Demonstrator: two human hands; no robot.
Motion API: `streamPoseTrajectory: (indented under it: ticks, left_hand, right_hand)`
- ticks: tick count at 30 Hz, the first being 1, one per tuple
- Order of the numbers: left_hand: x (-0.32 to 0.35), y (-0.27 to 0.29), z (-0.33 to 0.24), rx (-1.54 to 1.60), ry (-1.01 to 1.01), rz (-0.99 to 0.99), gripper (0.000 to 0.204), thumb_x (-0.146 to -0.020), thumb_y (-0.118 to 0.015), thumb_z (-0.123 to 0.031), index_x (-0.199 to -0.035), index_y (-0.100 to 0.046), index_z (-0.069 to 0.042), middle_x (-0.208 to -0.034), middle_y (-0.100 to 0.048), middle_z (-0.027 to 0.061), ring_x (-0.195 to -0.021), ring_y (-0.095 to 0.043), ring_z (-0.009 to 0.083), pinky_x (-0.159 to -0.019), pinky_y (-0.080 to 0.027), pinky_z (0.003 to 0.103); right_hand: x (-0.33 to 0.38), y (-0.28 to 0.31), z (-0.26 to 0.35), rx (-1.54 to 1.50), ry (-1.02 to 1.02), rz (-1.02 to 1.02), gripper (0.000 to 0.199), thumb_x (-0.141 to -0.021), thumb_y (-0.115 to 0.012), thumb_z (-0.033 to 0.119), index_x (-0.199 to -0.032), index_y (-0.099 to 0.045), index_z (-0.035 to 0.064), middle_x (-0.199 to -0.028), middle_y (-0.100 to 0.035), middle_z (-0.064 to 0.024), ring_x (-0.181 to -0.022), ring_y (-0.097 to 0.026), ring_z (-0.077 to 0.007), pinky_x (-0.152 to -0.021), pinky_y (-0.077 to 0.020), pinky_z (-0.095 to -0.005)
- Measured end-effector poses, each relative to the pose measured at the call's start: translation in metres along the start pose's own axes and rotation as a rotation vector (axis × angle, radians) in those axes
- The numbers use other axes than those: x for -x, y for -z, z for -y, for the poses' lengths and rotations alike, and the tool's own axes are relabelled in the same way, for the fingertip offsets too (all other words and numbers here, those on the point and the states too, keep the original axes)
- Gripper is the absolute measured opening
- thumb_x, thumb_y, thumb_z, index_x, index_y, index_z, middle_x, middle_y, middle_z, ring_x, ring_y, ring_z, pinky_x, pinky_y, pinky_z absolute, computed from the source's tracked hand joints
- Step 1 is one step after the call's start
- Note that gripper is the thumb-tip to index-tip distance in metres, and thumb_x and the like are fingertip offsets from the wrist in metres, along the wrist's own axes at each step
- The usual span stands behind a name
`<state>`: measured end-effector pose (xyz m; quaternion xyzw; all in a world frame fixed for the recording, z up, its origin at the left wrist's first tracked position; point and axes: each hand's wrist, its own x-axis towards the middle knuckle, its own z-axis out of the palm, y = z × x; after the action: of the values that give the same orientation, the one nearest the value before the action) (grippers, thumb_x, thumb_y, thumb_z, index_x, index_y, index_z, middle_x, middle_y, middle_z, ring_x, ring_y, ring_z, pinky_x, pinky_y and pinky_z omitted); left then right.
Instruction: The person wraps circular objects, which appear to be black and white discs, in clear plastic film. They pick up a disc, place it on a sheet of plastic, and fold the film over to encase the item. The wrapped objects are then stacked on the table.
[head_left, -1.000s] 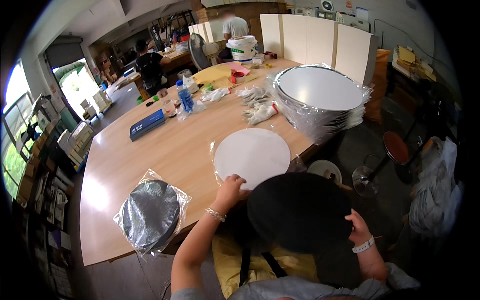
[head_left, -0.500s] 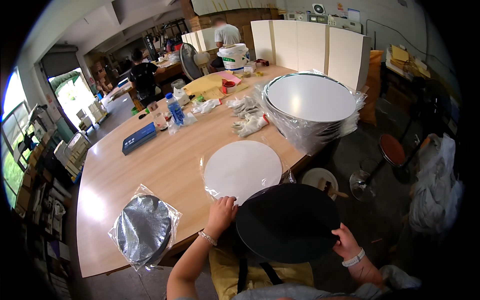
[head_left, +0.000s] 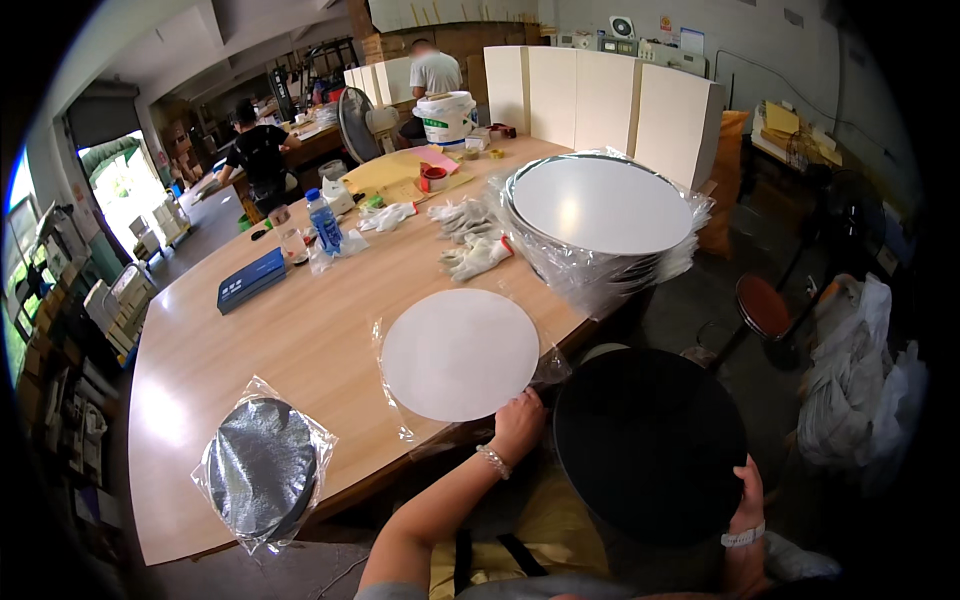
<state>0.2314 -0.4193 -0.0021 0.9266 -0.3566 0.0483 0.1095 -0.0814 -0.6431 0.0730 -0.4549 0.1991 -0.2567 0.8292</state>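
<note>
My right hand (head_left: 746,500) grips the right rim of a large round black disc (head_left: 650,450), thumb on its face. The disc is tilted up off the table's near edge, over my lap. At that edge my left hand (head_left: 520,425) is closed with curled fingers on the near side of a clear plastic bag (head_left: 405,432). A white round disc (head_left: 460,355) lies flat on the bag or inside it; I cannot tell which. Further left, a silvery dark round pack (head_left: 262,465) in clear film rests on the table.
A stack of film-wrapped round discs (head_left: 600,205) stands at the table's right side. White work gloves (head_left: 475,258), a blue box (head_left: 252,280), a blue-labelled bottle (head_left: 324,222) and a red tape roll (head_left: 433,178) lie beyond. A red-seated stool (head_left: 763,306) is at right. Two people work further back.
The black disc has swung right and downward with my right hand, away from the white disc. My left hand has slid right along the bag's near edge. The view has shifted slightly.
</note>
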Motion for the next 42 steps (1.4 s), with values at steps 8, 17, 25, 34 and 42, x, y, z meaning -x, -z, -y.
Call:
streamPoseTrajectory:
  ticks: [8,17,25,34,42]
  left_hand:
    - [-0.019,-0.008,-0.009,-0.09,-0.076,0.055,0.063,-0.085,-0.05,-0.011,-0.143,-0.03,-0.026,-0.082,-0.062,0.0123,-0.069,-0.064,0.0248,-0.059,-0.052,0.038]
    - [0.024,-0.004,0.015,0.031,-0.387,0.054,0.056,-0.085,-0.049,-0.015,-0.14,-0.036,-0.019,-0.095,-0.057,0.0124,-0.077,-0.061,0.026,-0.066,-0.051,0.038]
    - [0.075,0.034,0.074,0.722,0.177,-0.304,0.022,-0.083,-0.058,0.0,-0.104,-0.059,-0.003,-0.1,-0.059,0.015,-0.081,-0.061,0.0347,-0.07,-0.052,0.038]
    - [0.081,0.042,0.105,-0.034,0.079,-0.161,0.016,-0.076,-0.066,-0.015,-0.088,-0.058,-0.008,-0.09,-0.055,0.0091,-0.09,-0.054,0.0288,-0.075,-0.047,0.04]
    - [0.076,0.056,0.108,0.193,0.027,-0.376,0.01,-0.08,-0.062,-0.014,-0.086,-0.057,-0.007,-0.086,-0.058,0.0087,-0.083,-0.057,0.029,-0.071,-0.048,0.04]
  right_hand:
    - [0.004,0.022,-0.003,-0.086,0.051,-0.129,0.045,-0.08,-0.047,0.01,-0.124,-0.048,-0.001,-0.115,-0.058,-0.0104,-0.102,-0.058,-0.0211,-0.088,-0.0486,-0.0319]
    - [-0.01,0.007,-0.018,-0.075,-0.102,-0.188,0.044,-0.081,-0.046,0.007,-0.124,-0.047,0.0018,-0.102,-0.061,-0.0043,-0.064,-0.056,-0.0064,-0.052,-0.0452,-0.0183]
    - [-0.033,-0.012,-0.053,0.076,-0.249,0.08,0.045,-0.078,-0.046,0.007,-0.123,-0.047,0.0028,-0.093,-0.061,0.0001,-0.053,-0.048,-0.0017,-0.04,-0.0312,-0.0134]
    - [-0.018,-0.033,-0.053,0.109,-0.347,0.199,0.048,-0.079,-0.049,0.006,-0.127,-0.045,0.0014,-0.103,-0.061,-0.0036,-0.068,-0.06,-0.0058,-0.043,-0.0389,-0.0129]
    - [-0.015,-0.046,-0.078,0.004,-0.433,0.234,0.038,-0.082,-0.048,0.003,-0.119,-0.05,0.0052,-0.094,-0.06,0.0016,-0.061,-0.054,-0.003,-0.042,-0.0371,-0.0138]
